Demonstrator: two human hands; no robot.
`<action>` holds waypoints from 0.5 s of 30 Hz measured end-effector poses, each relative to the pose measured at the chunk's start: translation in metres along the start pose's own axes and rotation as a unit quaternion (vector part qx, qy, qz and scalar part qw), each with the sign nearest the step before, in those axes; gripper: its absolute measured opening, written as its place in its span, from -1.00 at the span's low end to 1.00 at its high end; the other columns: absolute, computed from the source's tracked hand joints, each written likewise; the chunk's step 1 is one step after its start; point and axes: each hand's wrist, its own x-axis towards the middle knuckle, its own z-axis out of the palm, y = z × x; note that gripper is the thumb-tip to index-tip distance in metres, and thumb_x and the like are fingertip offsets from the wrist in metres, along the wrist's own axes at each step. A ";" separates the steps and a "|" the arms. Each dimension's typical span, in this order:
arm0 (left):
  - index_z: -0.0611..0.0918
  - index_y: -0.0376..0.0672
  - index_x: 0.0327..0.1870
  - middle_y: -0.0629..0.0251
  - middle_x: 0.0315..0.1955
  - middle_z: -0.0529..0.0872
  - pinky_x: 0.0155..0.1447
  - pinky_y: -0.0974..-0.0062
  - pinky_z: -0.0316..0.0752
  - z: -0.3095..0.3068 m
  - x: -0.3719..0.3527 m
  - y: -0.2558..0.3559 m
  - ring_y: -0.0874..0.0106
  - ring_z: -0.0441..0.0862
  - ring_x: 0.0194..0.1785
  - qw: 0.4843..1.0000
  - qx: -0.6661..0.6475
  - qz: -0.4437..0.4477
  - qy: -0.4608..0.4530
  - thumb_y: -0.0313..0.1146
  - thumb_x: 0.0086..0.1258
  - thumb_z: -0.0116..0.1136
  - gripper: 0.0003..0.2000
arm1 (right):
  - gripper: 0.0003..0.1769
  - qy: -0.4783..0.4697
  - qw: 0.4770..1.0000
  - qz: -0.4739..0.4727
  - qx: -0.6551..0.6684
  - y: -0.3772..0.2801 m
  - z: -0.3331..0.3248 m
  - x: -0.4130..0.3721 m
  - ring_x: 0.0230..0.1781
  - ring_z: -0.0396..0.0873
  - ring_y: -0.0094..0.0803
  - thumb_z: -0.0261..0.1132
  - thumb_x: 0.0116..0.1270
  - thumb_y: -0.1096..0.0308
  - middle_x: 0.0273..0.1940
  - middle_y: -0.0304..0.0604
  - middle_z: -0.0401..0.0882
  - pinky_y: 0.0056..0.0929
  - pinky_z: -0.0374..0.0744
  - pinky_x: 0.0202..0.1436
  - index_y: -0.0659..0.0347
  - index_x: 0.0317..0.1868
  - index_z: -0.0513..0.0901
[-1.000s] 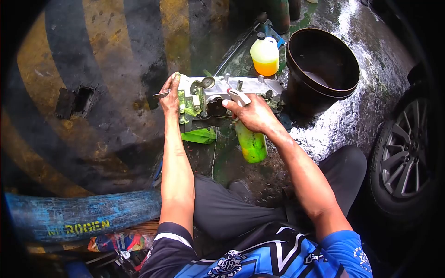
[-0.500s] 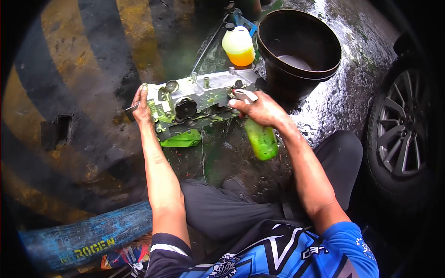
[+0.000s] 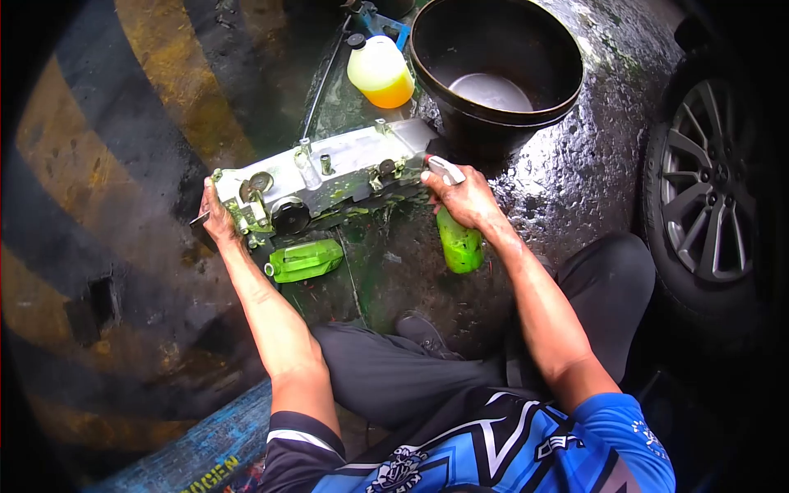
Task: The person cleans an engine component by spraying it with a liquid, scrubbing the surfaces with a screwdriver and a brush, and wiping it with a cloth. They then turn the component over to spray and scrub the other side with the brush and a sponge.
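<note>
My left hand [image 3: 217,215] is closed around the left end of a metal engine valve cover [image 3: 353,177] with a black round cap and green-wet surfaces. A thin dark piece [image 3: 199,219] sticks out beside those fingers; I cannot make out what it is. My right hand [image 3: 467,197] grips a spray bottle [image 3: 460,242] of green liquid by its neck, its white-and-red head near the cover's right end. Below the cover, a green plastic bottle [image 3: 308,261] lies on its side on the wet floor.
A large black bucket [image 3: 497,115] stands behind the cover, next to a jug [image 3: 380,72] of yellow liquid and a blue metal stand [image 3: 385,23]. A car wheel [image 3: 708,177] is at the right. A blue nitrogen cylinder [image 3: 201,448] lies at the lower left.
The valve cover and my left hand have shifted left in view, and the cover has tilted, showing more of its top. The lying green bottle is now more exposed. My right hand still grips the spray bottle.
</note>
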 end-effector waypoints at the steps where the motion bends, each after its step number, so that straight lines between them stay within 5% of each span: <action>1: 0.74 -0.29 -0.04 0.31 -0.24 0.79 -0.10 0.51 0.59 0.001 0.004 0.001 0.50 0.69 -0.22 1.000 0.006 -0.001 -0.004 -0.13 0.60 0.15 -0.65 | -0.42 0.048 0.998 0.014 -0.032 0.009 -0.002 0.005 -0.31 0.78 -0.30 0.31 0.43 -0.08 -0.43 -0.11 0.76 -0.26 0.67 -0.08 0.10 0.29 0.65; 6: 0.75 -0.33 -0.07 0.29 -0.19 0.79 -0.09 0.47 0.61 0.021 0.030 0.002 0.48 0.68 -0.20 0.999 0.045 0.013 0.011 -0.13 0.62 0.11 -0.63 | -0.36 0.086 0.994 0.007 -0.061 0.032 -0.018 0.016 -0.29 0.78 -0.22 0.29 0.42 -0.12 -0.39 -0.11 0.78 -0.22 0.66 -0.03 0.08 0.36 0.59; 7: 0.69 -0.36 0.06 0.17 -0.09 0.80 0.01 0.39 0.63 0.013 0.042 -0.008 0.35 0.73 -0.11 1.000 0.016 -0.009 -0.003 -0.18 0.52 0.25 -0.64 | -0.37 0.104 0.994 0.001 -0.043 0.040 -0.019 0.018 -0.29 0.78 -0.23 0.29 0.42 -0.12 -0.39 -0.11 0.78 -0.22 0.66 -0.03 0.09 0.35 0.60; 10: 0.63 -0.35 0.14 0.06 -0.01 0.77 0.08 0.33 0.64 -0.016 0.074 -0.045 0.22 0.73 -0.03 0.955 0.229 0.182 -0.040 -0.21 0.34 0.41 -0.53 | -0.37 0.121 0.986 0.113 0.037 0.062 -0.018 0.022 -0.34 0.78 -0.31 0.29 0.42 -0.10 -0.44 -0.14 0.77 -0.28 0.66 -0.08 0.15 0.33 0.61; 15: 0.56 -0.32 0.24 -0.08 0.10 0.72 0.18 0.27 0.66 -0.025 0.102 -0.069 0.05 0.74 0.09 0.745 0.441 0.494 -0.082 -0.28 0.08 0.63 -0.31 | -0.22 0.063 0.985 0.012 0.160 0.104 0.027 0.027 -0.30 0.77 -0.42 0.31 0.42 -0.20 -0.28 -0.10 0.79 -0.39 0.65 -0.05 0.26 0.39 0.52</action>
